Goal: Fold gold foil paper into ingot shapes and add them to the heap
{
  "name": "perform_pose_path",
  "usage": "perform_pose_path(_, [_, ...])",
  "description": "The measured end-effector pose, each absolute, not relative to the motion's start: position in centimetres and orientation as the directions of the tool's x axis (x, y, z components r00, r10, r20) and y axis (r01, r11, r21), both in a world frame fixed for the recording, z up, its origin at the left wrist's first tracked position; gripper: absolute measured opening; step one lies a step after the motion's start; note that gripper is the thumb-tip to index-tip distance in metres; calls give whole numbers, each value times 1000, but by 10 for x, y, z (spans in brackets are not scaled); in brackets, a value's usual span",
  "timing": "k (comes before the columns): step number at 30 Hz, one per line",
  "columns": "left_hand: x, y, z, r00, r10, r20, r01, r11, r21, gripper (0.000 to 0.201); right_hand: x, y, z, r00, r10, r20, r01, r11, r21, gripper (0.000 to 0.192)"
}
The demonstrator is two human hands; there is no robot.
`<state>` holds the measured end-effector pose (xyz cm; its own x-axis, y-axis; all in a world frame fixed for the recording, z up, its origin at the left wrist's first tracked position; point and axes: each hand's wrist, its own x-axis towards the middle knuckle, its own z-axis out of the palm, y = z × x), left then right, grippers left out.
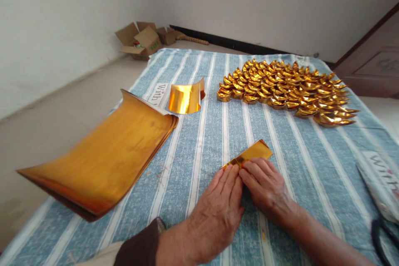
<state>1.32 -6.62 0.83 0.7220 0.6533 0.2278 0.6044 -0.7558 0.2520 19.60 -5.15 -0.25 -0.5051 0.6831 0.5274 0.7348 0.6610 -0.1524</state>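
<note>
Left hand (218,203) and right hand (268,187) flat on gold foil strip (251,153), striped cloth (199,162) beneath

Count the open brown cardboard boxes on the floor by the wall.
2: one larger open brown cardboard box in the corner, one smaller open box just right of it; others may be hidden.

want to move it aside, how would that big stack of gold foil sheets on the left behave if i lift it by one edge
The stack of gold foil sheets would probably flop: its far edge already curls up. The glossy sheets look slippery and may fan apart. It seems light, so a push could skid it across the striped cloth.
</note>
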Motion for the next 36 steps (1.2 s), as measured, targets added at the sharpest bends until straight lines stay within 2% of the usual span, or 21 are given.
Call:
perform_pose_path(5, [13,-66,6,719,655,232,602,-753,265,48,198,-51,-3,-546,639,541,720,689,-87,26])
perform_pose_path(8, [13,-66,7,715,659,234,607,-751,262,48,200,-52,0,-600,629,495,702,710,-52,31])
perform_pose_path(14, [14,-64,7,721,644,257,602,-765,229,47,207,-62,6,-661,658,361,718,695,49,32])
perform_pose_path(21, [12,-62,5,743,623,244,598,-782,176,47,218,-77,2,-630,709,319,765,637,96,34])
perform_pose_path(25, [13,-62,4,741,627,241,594,-779,200,46,219,-82,2,-584,749,315,804,586,97,32])
perform_pose_path(29, [14,-62,6,741,632,228,596,-775,209,46,215,-82,2,-530,765,365,831,554,45,34])
perform_pose_path(36, [13,-64,5,726,643,243,604,-766,221,49,209,-72,-13,-569,728,383,781,624,-25,35])
